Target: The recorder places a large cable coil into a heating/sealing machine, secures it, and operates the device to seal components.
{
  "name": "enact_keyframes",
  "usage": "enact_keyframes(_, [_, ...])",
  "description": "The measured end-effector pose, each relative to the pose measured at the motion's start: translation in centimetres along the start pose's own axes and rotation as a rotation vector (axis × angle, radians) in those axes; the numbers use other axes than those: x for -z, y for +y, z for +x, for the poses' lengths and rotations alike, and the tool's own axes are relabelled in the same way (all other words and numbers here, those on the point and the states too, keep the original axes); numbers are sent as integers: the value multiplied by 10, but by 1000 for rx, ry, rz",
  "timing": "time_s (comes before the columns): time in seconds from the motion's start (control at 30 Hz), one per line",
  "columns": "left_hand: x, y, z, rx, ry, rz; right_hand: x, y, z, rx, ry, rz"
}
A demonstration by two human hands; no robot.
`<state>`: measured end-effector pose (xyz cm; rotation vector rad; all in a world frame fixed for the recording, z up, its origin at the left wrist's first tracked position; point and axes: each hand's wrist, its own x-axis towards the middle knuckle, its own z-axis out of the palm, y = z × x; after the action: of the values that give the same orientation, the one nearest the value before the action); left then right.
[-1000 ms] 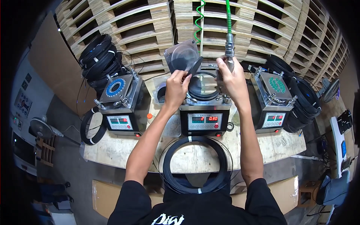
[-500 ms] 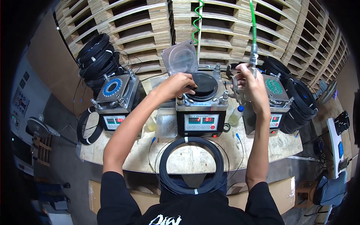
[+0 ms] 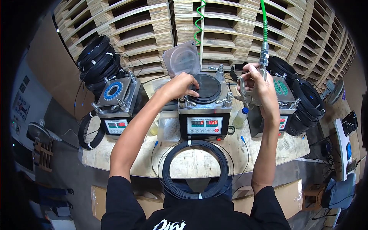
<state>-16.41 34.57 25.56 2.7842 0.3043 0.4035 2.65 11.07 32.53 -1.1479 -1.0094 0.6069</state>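
Note:
In the middle stands a polishing machine [image 3: 205, 130] with a lit red display and a round black disc [image 3: 209, 87] on its top. At the left rim of this disc is my left hand [image 3: 183, 86], its fingers bent and the thumb on the near side, gripping the edge. Raised over the bench to the right, my right hand [image 3: 262, 90] is wrapped round a metal air blow gun [image 3: 243, 86]. A green coiled hose [image 3: 265, 30] runs up from the gun. Behind my left hand a square metal plate [image 3: 182, 59] leans upright.
Similar machines stand left [image 3: 115, 96] and right [image 3: 280, 96], carrying rings of blue and green connectors. A black cable coil [image 3: 167, 168] lies at the near edge. A blue-capped bottle [image 3: 240, 117] and a clear tray [image 3: 169, 126] flank the middle machine. Wooden pallets [image 3: 142, 28] rise behind.
The black disc looks flatter and lower on the machine than before. My right hand has shifted slightly right with the blow gun. The left hand stays at the disc's rim.

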Motion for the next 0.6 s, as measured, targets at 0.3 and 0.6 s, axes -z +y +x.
enact_keyframes(0.3, [-5, -8, 0, -20, -13, 23, -5, 12, 8, 28, 54, -64])
enact_keyframes(0.6, [-44, -33, -42, 475, 1184, -287, -25, 31, 36, 67, 28, -158])
